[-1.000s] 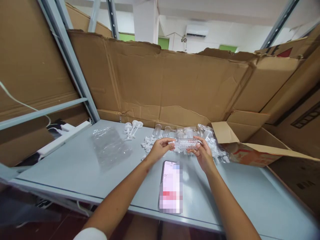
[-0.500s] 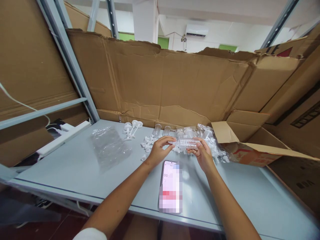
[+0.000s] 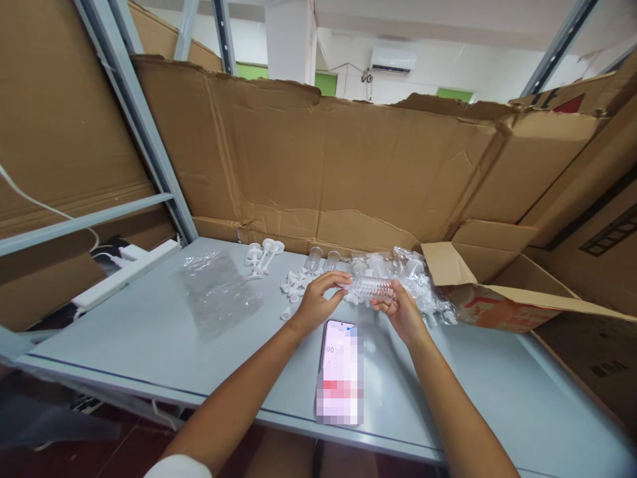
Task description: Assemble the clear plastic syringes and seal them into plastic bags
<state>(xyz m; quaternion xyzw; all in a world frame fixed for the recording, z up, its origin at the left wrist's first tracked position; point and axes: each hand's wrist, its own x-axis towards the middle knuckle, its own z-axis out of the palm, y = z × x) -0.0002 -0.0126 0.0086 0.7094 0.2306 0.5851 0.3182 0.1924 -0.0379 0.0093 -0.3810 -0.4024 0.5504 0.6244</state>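
Observation:
A clear ribbed plastic bottle [image 3: 374, 287] lies sideways in the air over the table, held between my two hands. My right hand [image 3: 401, 309] wraps its fingers and thumb around the bottle's right end. At the left end, my left hand [image 3: 326, 297] pinches a small white plastic piece, mostly hidden by the fingertips, against the bottle's mouth. Just behind lie loose white plastic caps [image 3: 294, 285] in a small heap. Two more clear bottles [image 3: 314, 257] stand near the cardboard, beside a clear bag of white parts [image 3: 423, 279].
A phone [image 3: 340, 372] with a lit screen lies before my hands. White disc-ended pieces [image 3: 265, 255] and a flat clear plastic bag [image 3: 219, 289] are to the left. At the right sits an open carton [image 3: 512, 309]; a power strip [image 3: 127, 275] runs along the left edge. Cardboard [image 3: 323, 153] walls the back.
My right hand's fingers have shifted slightly on the bottle's right end, and the bottle has turned or tilted a little. My left hand has barely moved.

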